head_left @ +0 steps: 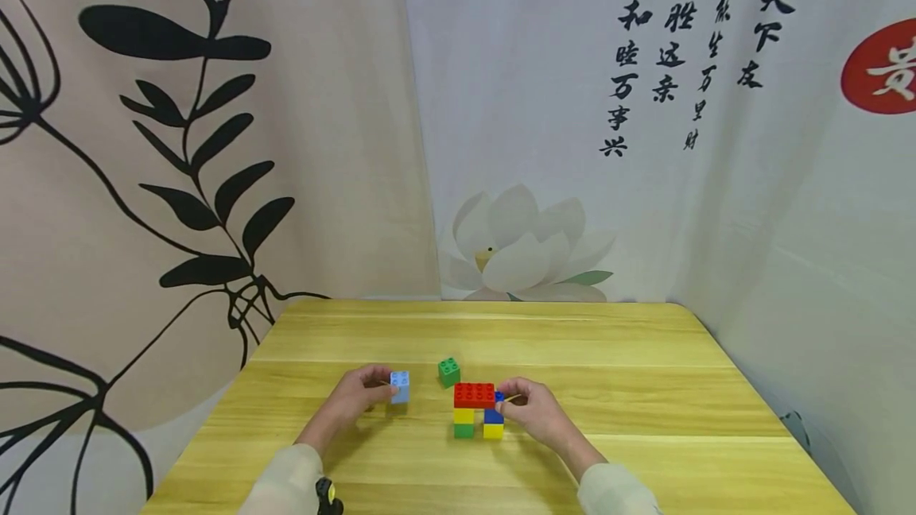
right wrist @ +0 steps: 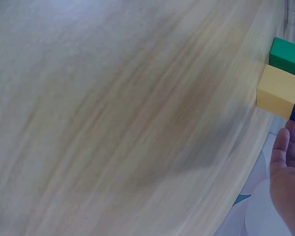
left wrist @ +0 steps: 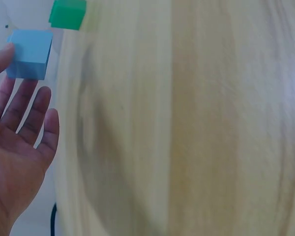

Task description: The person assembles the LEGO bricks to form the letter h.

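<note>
Pale block (head_left: pixel 399 389), one, presumably light, stiff and sturdy, best taken by its flat sides: my left hand (head_left: pixel 352 397) is pinching it left of the stack (head_left: pixel 475 396), my right hand (head_left: pixel 535 413) pinching a blue block (head_left: pixel 498 396) there.

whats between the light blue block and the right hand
In the head view, the block structure with the red block on top lies between them, plus the loose green block, set farther back.
</note>
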Tool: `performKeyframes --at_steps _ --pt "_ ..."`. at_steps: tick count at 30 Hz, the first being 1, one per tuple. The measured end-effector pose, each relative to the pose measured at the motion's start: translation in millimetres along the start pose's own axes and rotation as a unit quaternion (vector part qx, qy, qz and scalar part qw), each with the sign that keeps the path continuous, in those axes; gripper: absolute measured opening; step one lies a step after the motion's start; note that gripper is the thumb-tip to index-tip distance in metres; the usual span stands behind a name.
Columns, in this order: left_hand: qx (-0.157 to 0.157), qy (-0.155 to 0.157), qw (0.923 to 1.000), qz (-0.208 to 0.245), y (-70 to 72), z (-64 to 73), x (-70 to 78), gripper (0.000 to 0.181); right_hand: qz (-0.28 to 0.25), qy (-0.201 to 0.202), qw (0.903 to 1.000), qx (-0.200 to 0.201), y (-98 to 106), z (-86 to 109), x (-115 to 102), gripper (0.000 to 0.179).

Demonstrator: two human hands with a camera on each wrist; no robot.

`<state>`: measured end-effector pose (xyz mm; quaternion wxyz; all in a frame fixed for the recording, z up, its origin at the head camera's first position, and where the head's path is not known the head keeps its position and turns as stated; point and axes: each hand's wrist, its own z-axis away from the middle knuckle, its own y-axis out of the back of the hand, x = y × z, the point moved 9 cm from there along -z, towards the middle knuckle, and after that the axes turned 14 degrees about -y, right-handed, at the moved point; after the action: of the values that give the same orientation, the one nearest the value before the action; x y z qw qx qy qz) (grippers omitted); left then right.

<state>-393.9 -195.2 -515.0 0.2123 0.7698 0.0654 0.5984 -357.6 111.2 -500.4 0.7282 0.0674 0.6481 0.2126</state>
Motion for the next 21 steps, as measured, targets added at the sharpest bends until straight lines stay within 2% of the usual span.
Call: performKeyframes --at_steps 13,21 --pt "0.01 -0.02 0.9997 0.01 -3.0 -10.1 15.2 0.036 -0.01 -0.004 0.9999 -0.009 0.1 1.1 -0.7 0.024" --pt "0.004 -0.043 0.9988 0.021 -7.8 -13.5 32.8 0.036 -0.015 -0.009 0.9997 -0.015 0.2 1.1 -0.1 0.025"
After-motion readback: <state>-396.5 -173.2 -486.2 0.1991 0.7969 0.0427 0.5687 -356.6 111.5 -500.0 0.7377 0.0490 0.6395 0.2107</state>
